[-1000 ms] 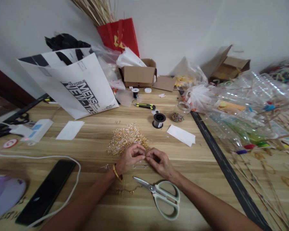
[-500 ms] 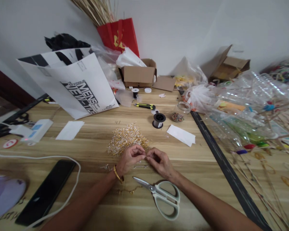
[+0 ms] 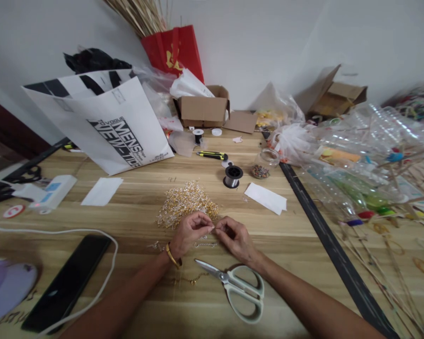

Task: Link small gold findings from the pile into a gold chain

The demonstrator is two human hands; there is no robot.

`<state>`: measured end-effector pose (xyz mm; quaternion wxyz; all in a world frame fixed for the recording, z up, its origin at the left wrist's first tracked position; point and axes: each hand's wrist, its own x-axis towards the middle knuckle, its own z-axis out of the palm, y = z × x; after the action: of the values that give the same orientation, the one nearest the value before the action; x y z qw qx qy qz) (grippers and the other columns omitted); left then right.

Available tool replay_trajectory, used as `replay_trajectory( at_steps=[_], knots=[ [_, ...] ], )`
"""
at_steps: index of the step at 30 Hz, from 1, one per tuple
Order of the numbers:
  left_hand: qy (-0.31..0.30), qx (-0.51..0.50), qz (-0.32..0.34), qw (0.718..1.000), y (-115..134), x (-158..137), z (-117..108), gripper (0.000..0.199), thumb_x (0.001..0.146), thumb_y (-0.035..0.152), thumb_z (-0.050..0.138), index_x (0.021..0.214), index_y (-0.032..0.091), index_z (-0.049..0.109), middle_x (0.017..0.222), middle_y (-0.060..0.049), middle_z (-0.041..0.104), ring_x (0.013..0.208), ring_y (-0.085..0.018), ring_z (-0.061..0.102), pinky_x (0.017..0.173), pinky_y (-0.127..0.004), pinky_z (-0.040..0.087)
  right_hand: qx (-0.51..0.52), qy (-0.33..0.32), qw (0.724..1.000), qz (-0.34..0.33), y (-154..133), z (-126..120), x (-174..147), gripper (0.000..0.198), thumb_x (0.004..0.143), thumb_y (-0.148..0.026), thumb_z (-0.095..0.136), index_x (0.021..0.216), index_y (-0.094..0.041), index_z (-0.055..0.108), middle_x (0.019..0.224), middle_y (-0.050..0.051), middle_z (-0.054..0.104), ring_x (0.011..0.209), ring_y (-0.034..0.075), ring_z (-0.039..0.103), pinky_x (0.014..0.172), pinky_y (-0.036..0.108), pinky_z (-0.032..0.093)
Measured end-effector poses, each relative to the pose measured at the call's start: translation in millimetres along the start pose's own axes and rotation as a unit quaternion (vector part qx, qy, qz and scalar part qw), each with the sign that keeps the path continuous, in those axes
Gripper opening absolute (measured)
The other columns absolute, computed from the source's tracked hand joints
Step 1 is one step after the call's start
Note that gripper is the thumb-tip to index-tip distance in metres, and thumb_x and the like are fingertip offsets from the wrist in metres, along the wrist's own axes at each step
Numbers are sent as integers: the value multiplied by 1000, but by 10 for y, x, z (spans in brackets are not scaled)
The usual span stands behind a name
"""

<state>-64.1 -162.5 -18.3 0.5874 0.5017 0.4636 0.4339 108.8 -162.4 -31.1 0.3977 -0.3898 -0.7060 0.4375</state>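
Observation:
My left hand (image 3: 194, 230) and my right hand (image 3: 236, 236) meet fingertip to fingertip over the wooden table, each closed in a pinch. Whatever lies between the fingertips is too small to name. Just beyond them is a heap of gold and silver chain pieces (image 3: 185, 200). Under and between the hands, a short silver chain (image 3: 205, 244) lies on the wood. Closer to me, a thin gold chain (image 3: 193, 281) rests beside the blades of pale-handled scissors (image 3: 245, 293), which lie below my right hand.
Beyond the heap stand a wire spool (image 3: 232, 176), a glass jar of beads (image 3: 265, 165) and a yellow-black utility knife (image 3: 212, 155). A white paper slip (image 3: 266, 197) lies right. A black phone (image 3: 67, 282) and white cable are left. Clear plastic bottles (image 3: 342, 188) crowd the right side.
Both hands hold nearly the same pinch, with only a tiny shift at the fingertips. The view has moved very slightly; the things on the table stay put.

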Motion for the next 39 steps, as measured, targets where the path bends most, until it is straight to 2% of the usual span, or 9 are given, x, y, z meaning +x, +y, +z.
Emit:
replay_trajectory(
  at_steps=[15,39],
  knots=[
    [1,-27,-27,999,23,4,-15,25,62,25,75,78,12,61,73,-3,67,69,-13,60,68,-24,46,0,-6,1000,0,-25,-12,4,17,84,-30,53,75,-16,54,60,-2,49,52,10,42,48,20,34],
    [1,-17,-24,1000,44,0,-13,26,62,26,75,80,13,61,74,-2,67,70,-14,61,67,-25,46,16,-8,1000,11,-62,-22,7,19,84,-33,52,76,-16,53,61,-1,48,53,10,41,49,21,34]
  ],
)
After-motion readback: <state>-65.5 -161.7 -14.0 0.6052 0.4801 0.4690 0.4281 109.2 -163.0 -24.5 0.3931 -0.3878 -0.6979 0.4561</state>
